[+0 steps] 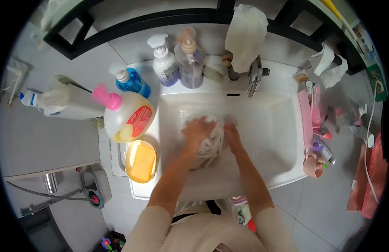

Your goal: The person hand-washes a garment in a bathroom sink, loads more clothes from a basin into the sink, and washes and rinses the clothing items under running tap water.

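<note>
1. While the head view blurs the fingers, it shows the left hand (195, 133) lying over a pale wadded cloth (212, 147), its fingers partly spread against the folds.
2. Just to the right of the cloth, the right hand (232, 133) has its fingers mostly extended; with the blur, I cannot tell whether it or the left hand is closed on any fabric.
3. Between the hands and a little toward the person, the cloth sits bunched and creased inside the white sink (272, 134).
4. Ahead of the right hand and farther right, a metal faucet (255, 77) rises at the back of the sink, with a light rag (246, 35) hanging behind it.
5. Ahead of the left hand stand a clear pump bottle (190, 67), a white pump bottle (166, 65) and, farther left, a blue bottle (136, 84).
6. Left of the left hand is a large bottle with a pink pump (129, 117); nearer the person, a yellow soap bar (143, 163) rests in an oval dish (129, 157).
7. Well to the right of the right hand, a pink holder (305, 119) stands beyond a pink cup (311, 167) beside the sink's edge.
</note>
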The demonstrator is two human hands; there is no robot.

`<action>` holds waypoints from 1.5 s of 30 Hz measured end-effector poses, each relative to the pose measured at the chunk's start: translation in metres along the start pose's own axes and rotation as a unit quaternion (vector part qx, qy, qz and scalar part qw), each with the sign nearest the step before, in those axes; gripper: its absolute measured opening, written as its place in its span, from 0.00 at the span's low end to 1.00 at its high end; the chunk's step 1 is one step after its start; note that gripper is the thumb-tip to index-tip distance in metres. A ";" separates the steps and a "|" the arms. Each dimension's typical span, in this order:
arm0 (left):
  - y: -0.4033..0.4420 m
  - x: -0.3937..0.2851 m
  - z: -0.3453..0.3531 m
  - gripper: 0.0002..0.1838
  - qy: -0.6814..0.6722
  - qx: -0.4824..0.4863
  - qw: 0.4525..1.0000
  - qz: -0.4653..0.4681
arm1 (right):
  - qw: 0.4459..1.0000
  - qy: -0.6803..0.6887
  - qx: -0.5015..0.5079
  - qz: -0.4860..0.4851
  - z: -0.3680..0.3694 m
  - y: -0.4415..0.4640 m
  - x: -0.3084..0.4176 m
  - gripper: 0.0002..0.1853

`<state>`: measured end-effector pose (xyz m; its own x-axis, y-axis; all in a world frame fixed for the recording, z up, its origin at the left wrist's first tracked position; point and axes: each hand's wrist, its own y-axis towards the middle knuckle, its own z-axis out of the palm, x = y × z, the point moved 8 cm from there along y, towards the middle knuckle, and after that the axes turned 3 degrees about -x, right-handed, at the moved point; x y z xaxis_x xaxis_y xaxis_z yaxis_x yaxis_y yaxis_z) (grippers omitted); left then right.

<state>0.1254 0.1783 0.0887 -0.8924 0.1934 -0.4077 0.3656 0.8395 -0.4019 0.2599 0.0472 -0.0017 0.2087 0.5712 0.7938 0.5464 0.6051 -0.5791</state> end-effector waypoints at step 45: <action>-0.016 0.058 0.007 0.21 -0.042 -0.147 0.961 0.232 | 0.927 -0.196 -0.180 -0.265 0.004 -0.038 0.062 0.11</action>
<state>0.0701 0.1725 0.0655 -0.6217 0.5508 -0.5568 0.6183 0.7816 0.0828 0.2488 0.0616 0.0686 -0.4383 0.4463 0.7802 0.7375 0.6747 0.0284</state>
